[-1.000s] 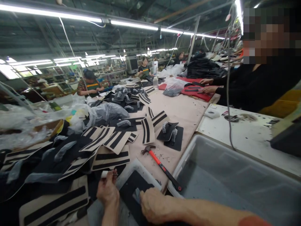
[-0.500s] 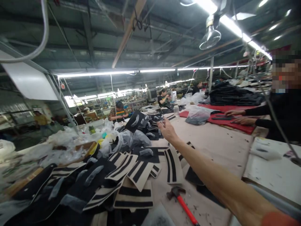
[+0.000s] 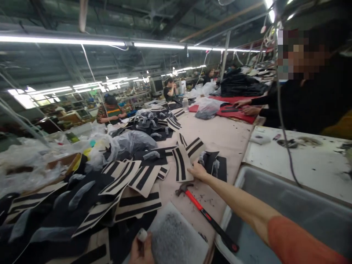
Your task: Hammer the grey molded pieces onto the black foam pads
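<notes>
My right hand [image 3: 198, 171] reaches across the table to a cream piece with black stripes [image 3: 182, 163]; its fingers are closed at the piece's edge, beside black pieces [image 3: 216, 165]. At the bottom, my left hand [image 3: 141, 251] has its fingers closed around a small whitish object [image 3: 142, 235] that I cannot identify. Right of that hand lies a pale, speckled slab [image 3: 178, 234]. A hammer with a red and black handle [image 3: 205, 212] rests between the slab and my right forearm. Striped pieces [image 3: 139, 201] overlap black ones on the left.
A grey bin [image 3: 286, 205] stands at the right by a white table [image 3: 302, 157]. Plastic bags [image 3: 132, 141] fill the left side. Across the table, a person's hands [image 3: 247, 107] touch red material [image 3: 233, 114]. Other people sit farther back.
My right hand has come back from the far pile to the nearer striped piece. My left hand has come into view at the bottom. The view has shifted down and right, showing the grey bin.
</notes>
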Motion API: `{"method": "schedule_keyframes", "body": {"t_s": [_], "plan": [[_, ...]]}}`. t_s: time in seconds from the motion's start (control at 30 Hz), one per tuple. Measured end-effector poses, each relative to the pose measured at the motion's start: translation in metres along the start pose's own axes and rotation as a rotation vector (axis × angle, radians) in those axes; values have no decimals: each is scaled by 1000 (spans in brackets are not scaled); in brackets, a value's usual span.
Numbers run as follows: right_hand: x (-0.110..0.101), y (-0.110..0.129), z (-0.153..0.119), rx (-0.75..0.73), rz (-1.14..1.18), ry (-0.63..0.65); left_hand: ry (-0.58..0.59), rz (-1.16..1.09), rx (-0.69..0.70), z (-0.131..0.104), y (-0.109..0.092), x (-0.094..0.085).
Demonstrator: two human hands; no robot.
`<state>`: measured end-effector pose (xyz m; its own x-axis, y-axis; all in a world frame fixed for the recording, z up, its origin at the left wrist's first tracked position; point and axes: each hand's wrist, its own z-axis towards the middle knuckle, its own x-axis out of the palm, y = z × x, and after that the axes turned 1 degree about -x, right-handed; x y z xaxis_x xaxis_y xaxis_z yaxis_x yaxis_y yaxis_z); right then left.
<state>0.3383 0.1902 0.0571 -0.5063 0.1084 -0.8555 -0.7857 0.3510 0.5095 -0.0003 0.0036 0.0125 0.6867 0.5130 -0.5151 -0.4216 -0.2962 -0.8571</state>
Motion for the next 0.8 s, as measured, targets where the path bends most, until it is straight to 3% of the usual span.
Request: {"method": "schedule_keyframes", "body": {"t_s": [0.17,0.3,0.37,0.43,0.53,0.6,0.7,0.8], "plan": [[-4,18,1,-85,100,-58,47,74,-11,11,1,-2],[-23,45,-24,-234,155,-133,124,-11,6,14,1,-9],[-28,53,-49,-370,197,-168,111,-97,19,12,1,-9],[-26,55,-81,-631,296,-254,82,-179,12,10,2,-6],[-4,44,-136,-1100,436,-318,53,-392,-27,10,7,-2],[21,30,-168,-1276,396,-199,27,-588,-65,11,10,-2],[59,9,-193,-1325,303,-7,3,-776,-108,10,12,-6],[77,-2,-195,-1303,236,97,67,-749,-62,6,4,-11]]}}
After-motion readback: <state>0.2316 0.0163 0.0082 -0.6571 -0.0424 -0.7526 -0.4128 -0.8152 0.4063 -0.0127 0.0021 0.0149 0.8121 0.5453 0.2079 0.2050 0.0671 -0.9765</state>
